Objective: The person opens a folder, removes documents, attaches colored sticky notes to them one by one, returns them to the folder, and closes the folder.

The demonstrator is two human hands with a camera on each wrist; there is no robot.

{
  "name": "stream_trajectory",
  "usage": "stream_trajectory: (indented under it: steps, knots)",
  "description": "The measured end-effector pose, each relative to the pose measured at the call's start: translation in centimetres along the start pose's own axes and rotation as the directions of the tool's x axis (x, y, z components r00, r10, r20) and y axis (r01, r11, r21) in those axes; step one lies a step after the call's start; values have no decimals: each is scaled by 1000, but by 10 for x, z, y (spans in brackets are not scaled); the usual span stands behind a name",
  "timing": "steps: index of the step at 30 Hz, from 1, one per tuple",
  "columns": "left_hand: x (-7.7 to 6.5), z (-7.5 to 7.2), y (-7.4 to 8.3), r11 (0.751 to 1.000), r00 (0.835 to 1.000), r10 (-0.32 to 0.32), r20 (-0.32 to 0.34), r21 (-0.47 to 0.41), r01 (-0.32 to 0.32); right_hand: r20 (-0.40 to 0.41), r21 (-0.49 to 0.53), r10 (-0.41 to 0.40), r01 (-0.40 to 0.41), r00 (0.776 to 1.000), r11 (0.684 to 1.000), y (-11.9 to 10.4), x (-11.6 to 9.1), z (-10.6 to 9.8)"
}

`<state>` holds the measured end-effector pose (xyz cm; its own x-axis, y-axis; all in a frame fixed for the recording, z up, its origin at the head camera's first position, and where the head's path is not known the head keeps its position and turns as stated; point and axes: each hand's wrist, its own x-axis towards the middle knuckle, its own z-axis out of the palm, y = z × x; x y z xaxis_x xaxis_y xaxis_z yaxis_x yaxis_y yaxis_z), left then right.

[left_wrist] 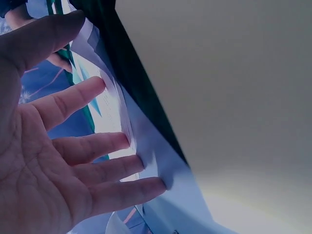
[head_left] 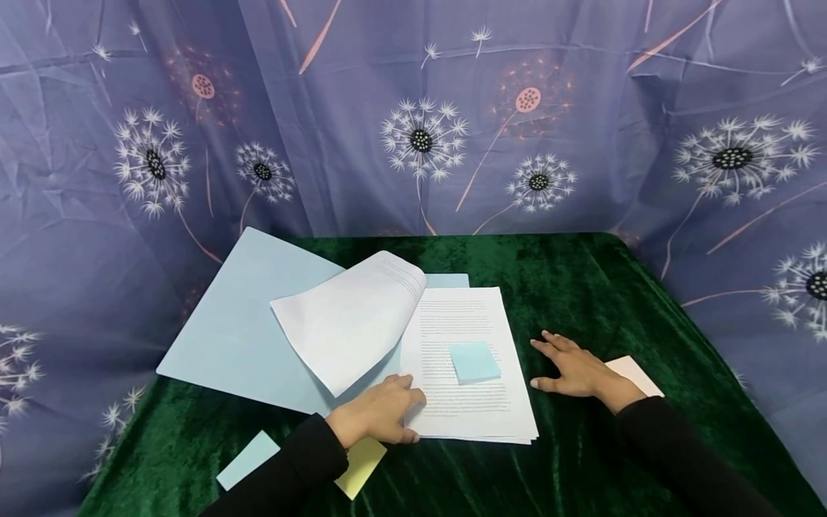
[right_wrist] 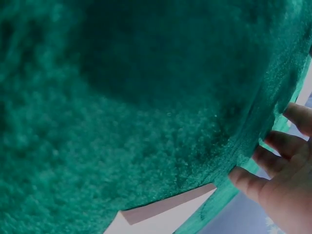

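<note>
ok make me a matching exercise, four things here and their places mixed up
1. yellow note
2. right hand
3. blue folder
4. left hand

A. at the left edge of the printed pages
B. partly hidden by the curled white sheet
C. partly hidden by the left sleeve
D. to the right of the printed pages

Pairs: 1-C, 2-D, 3-B, 4-A

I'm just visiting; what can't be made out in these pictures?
Head view: wording on the printed pages, too small.
Head view: part of the yellow note, hidden by the left sleeve.
Right wrist view: part of the right hand, cut off by the right edge.
Left wrist view: what the large pale surface is, too blurred.
</note>
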<state>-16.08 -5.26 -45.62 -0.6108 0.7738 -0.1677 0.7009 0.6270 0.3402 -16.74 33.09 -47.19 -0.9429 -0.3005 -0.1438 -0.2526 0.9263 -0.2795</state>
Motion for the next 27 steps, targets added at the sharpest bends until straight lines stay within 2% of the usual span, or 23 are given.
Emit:
stream_trajectory:
  steps: [3, 6, 8, 10, 12, 13, 19, 21, 24, 27]
  knots:
    - [-3, -1, -1, 1000, 1000, 18, -24, 1, -18, 0, 0, 2, -2, 1000, 1000, 0, 0, 1]
    - [-7, 1, -2, 996, 990, 84, -115, 39, -80, 3, 5, 5, -5, 1000, 1000, -1, 0, 2]
    - [-10, 2, -2, 987, 970, 151, -193, 85, -137, 2, 9, 5, -5, 1000, 1000, -1, 0, 3]
    - [-11, 3, 0, 973, 941, 216, -260, 133, -187, 0, 12, 6, -6, 1000, 1000, 0, 0, 3]
    - [-12, 2, 4, 963, 921, 257, -293, 161, -217, -2, 11, 6, -6, 1000, 1000, 0, 0, 3]
    - [-12, 2, 5, 962, 917, 262, -301, 161, -222, -3, 13, 4, -4, 1000, 1000, 1, 0, 3]
    - [-10, 0, 13, 977, 926, 199, -321, 132, -165, -2, 26, 3, -2, 1000, 1000, 0, -1, 3]
    - [-9, 0, 14, 981, 923, 180, -341, 126, -144, 0, 30, 7, -7, 1000, 1000, 0, -1, 4]
    - [-11, 1, 15, 986, 905, 154, -396, 115, -117, -1, 32, 11, -11, 1000, 999, 0, -1, 4]
    - [-13, 2, 16, 994, 878, 109, -466, 68, -87, -10, 19, 4, -4, 1000, 1000, 0, 0, 5]
